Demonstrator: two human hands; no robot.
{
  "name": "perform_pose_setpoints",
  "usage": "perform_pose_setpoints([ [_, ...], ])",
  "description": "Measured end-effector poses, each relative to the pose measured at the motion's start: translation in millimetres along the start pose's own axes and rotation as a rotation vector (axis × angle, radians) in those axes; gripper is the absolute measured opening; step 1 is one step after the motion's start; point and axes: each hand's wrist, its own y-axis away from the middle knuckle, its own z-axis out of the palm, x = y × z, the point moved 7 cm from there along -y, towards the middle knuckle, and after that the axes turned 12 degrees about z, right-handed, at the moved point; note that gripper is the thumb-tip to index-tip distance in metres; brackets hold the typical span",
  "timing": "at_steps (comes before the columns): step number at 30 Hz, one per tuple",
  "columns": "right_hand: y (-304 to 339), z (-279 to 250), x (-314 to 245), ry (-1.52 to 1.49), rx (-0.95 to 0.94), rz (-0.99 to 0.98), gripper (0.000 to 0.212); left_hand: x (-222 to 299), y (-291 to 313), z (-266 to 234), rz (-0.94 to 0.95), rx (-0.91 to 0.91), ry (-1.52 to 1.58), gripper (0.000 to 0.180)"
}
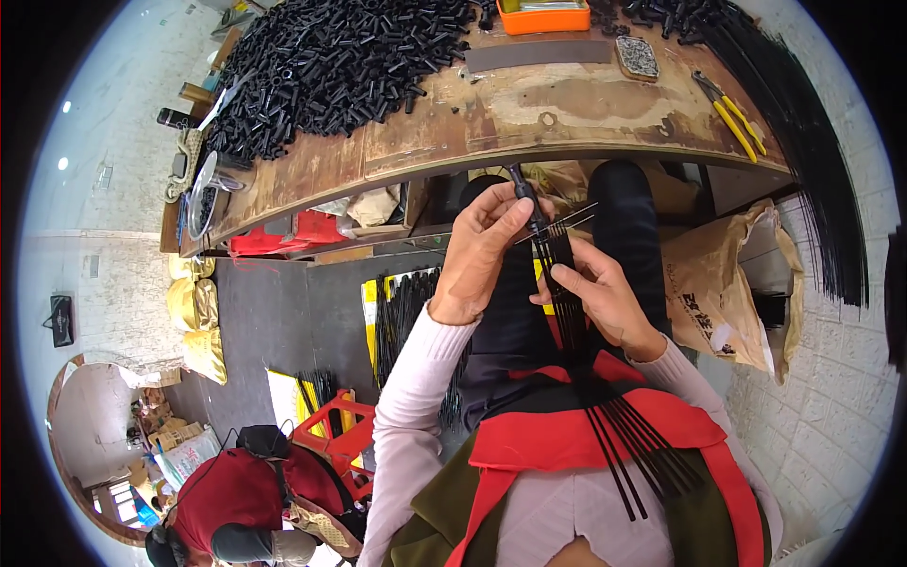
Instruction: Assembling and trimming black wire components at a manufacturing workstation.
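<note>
The left hand [477, 248] pinches a slim black piece [524, 189] between thumb and fingers, and the right hand [605, 293] grips a bundle of thin black rods [567, 326] just below it. The bundle lies over the person's lap, its loose ends fanning across a red and green garment [586, 439]. Beyond the hands runs a worn wooden bench [425, 128], its top stained and scuffed. A heap of short black tubes [331, 71] covers its left part; an orange tray [545, 17], a dish of small bits [637, 58] and yellow-handled pliers [737, 123] lie toward the right. Long black rods [803, 142] hang off the right end. A brown paper sack [709, 283] stands near a pale block wall [822, 397]. On the dark floor [283, 298], lower left, is another person in red [231, 496].
</note>
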Motion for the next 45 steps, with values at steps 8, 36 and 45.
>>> perform_pose_setpoints([
  [8, -1, 4, 0, 0.026, -0.005, -0.006, 0.042, 4, 0, -14, 0.088, 0.096, -0.193, 0.033],
  [36, -1, 4, -2, 0.033, -0.038, -0.001, 0.038, 10, 3, -7, 0.099, 0.020, -0.208, 0.034],
  [45, 0, 2, -2, 0.026, -0.024, -0.005, 0.036, 9, 7, -6, 0.116, 0.060, -0.203, 0.032],
])
